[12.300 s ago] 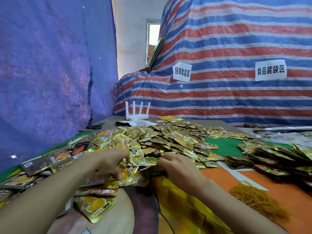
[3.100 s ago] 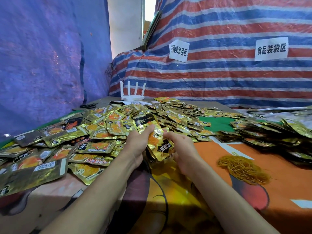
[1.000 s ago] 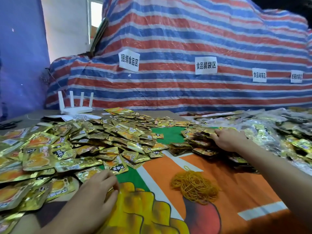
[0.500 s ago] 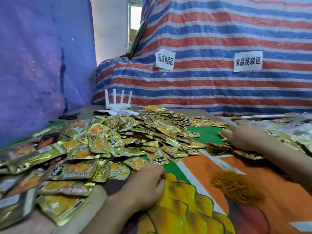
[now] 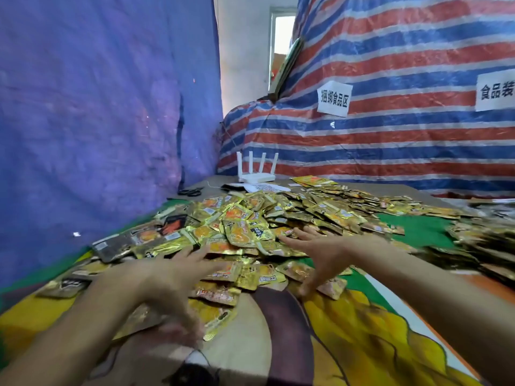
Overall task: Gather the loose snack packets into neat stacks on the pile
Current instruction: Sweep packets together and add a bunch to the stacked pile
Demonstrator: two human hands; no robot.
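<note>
A broad heap of gold and orange snack packets (image 5: 278, 218) covers the middle of the table. Both my hands reach into its near edge with fingers spread. My left hand (image 5: 178, 271) lies flat over packets on the left, fingers pointing right, blurred by motion. My right hand (image 5: 317, 252) lies over packets in the centre, fingertips on the heap and thumb down by a loose packet (image 5: 331, 288). Neither hand grips a packet. A darker pile of stacked packets (image 5: 479, 246) sits at the right edge.
A white router (image 5: 256, 174) with upright antennas stands at the back, papers beside it and scissors (image 5: 191, 192) to its left. A blue tarp hangs on the left, a striped tarp with paper signs behind. The patterned cloth (image 5: 348, 335) lies bare near me.
My right hand has left the stacked pile on the right and come back to the loose heap. My left hand has moved forward onto the packets. My view has swung left.
</note>
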